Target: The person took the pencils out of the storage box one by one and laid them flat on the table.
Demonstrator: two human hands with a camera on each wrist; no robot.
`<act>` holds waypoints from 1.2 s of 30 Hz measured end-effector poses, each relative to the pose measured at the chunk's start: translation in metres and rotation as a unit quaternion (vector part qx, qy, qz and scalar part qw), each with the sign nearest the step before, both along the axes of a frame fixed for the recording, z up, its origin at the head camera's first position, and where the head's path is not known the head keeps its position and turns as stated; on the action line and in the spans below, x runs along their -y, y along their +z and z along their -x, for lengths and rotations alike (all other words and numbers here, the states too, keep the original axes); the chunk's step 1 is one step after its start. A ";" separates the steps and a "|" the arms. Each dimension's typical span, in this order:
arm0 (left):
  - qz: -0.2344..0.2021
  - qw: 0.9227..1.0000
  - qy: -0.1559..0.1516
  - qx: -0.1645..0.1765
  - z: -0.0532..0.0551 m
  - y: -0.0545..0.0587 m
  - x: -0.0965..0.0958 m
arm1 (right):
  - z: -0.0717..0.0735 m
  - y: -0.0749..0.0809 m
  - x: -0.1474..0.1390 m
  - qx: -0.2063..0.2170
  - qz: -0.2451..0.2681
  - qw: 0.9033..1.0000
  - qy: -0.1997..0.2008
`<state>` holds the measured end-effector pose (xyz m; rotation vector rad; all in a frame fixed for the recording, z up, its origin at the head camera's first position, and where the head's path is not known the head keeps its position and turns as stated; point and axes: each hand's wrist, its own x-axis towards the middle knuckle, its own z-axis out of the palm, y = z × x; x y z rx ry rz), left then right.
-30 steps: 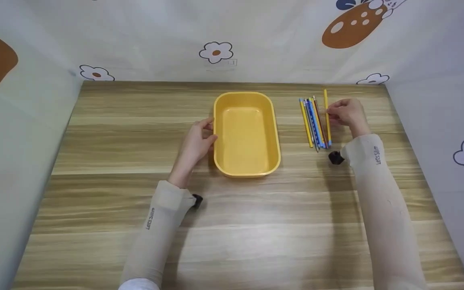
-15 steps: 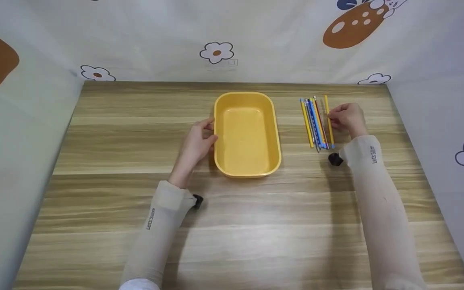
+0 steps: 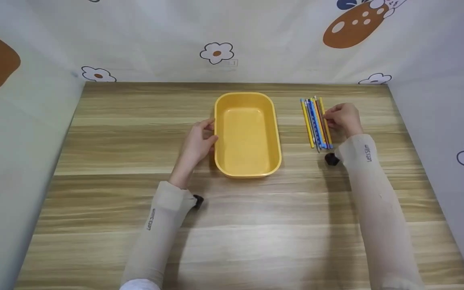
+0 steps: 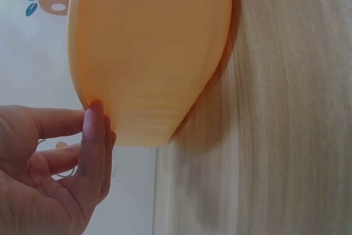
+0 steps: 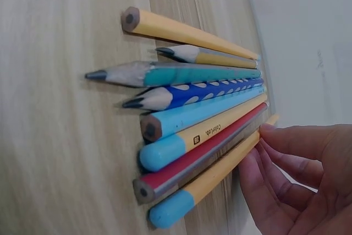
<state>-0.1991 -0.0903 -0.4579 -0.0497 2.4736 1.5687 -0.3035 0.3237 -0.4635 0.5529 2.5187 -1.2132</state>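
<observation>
A yellow plastic basin [image 3: 248, 133] stands on the table. My left hand [image 3: 195, 141] holds its left side, with the thumb at the rim and bent fingers against the outer wall, as the left wrist view shows of the basin [image 4: 154, 42] and hand [image 4: 60, 163]. My right hand [image 3: 344, 119] pinches a yellow pencil with a blue end [image 5: 220, 171] between thumb and fingers. That pencil lies at the right side of a row of several pencils [image 3: 314, 123], beside a red one [image 5: 203, 152]. Blue, teal and yellow pencils make up the others, some sharpened.
The wood-grain table [image 3: 248, 233] reaches a pale patterned curtain [image 3: 155, 40] at the back and sides. A black wrist camera [image 3: 331, 159] sits below the right hand, close to the pencils' near ends. Another camera [image 3: 197, 201] is on the left wrist.
My right hand has drawn the yellow pencil slightly nearer, then leftward against the row. Earlier a gap lay between its far end and the others. The left hand and basin stay put.
</observation>
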 end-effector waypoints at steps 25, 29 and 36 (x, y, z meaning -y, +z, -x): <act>0.028 1.000 -0.002 -0.013 -0.001 0.004 -0.002 | -0.003 0.000 0.006 -0.003 -0.006 1.000 0.010; 0.041 0.999 -0.003 -0.008 -0.001 0.005 -0.003 | -0.004 0.000 0.004 -0.003 0.001 1.000 0.015; 0.057 0.998 -0.003 -0.004 -0.001 0.006 -0.002 | -0.007 0.002 0.002 -0.015 0.019 0.999 0.032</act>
